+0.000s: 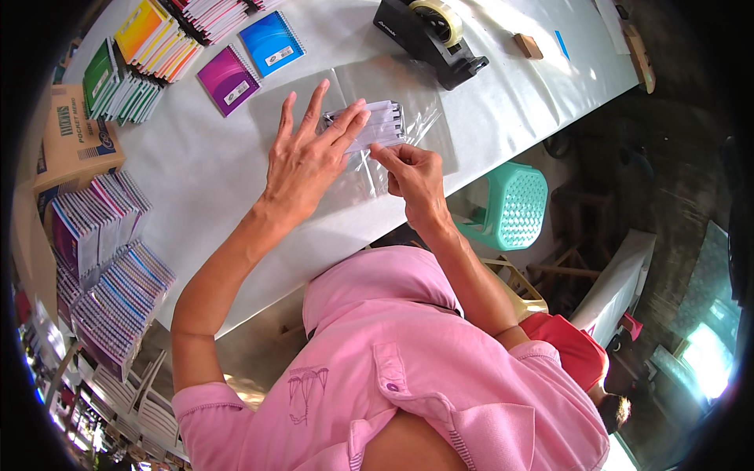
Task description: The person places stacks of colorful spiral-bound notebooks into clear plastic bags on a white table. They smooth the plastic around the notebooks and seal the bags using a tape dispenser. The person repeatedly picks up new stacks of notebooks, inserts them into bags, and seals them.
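Observation:
A small bundle of notebooks point(382, 125), with pale page edges and dark binding at its right end, lies on clear plastic sheeting point(353, 191) near the table's front edge. My left hand point(306, 157) is open, fingers spread, with fingertips resting on the bundle's left part. At its near edge, the thumb and index finger of my right hand point(416, 177) are pinched together. What lies between them is too small to make out. Beyond the plastic lie a purple spiral notebook point(228, 81) and a blue spiral notebook point(272, 43).
A black tape dispenser point(430, 39) stands on the white table point(212, 169), with a small brown block point(528, 46) farther right. Stacked notebooks point(126, 306) and a cardboard box point(75, 133) line the left. A green stool point(510, 206) stands beyond the table's right edge; a person in red point(565, 345) is behind it.

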`<state>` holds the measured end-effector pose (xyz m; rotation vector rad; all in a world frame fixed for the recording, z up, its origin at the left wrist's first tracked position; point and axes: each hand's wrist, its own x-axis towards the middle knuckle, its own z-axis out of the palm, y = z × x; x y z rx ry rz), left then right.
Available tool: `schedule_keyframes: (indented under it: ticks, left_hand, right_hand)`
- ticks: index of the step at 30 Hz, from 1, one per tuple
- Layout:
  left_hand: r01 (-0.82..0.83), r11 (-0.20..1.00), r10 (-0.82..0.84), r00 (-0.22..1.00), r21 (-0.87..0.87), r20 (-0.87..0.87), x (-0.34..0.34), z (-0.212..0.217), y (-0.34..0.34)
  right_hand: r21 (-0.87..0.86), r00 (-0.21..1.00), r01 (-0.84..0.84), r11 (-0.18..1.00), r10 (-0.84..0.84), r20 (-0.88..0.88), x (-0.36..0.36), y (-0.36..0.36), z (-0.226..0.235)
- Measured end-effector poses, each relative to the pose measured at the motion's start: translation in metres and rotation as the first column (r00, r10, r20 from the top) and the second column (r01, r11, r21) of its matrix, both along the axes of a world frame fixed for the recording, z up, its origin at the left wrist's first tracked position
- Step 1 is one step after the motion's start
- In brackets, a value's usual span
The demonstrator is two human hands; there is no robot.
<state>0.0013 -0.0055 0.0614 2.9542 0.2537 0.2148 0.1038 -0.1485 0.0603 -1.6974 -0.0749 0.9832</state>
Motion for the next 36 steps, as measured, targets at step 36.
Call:
schedule_keyframes:
  ticks: [36]
  left_hand:
    - [0.186, 0.314, 0.368, 0.88, -0.931, 0.3, -0.014, -0.049, 0.013]
  right_hand:
    - [0.337, 0.78, -0.604, 0.723, 0.448, 0.437, 0.076, 0.02, -0.051]
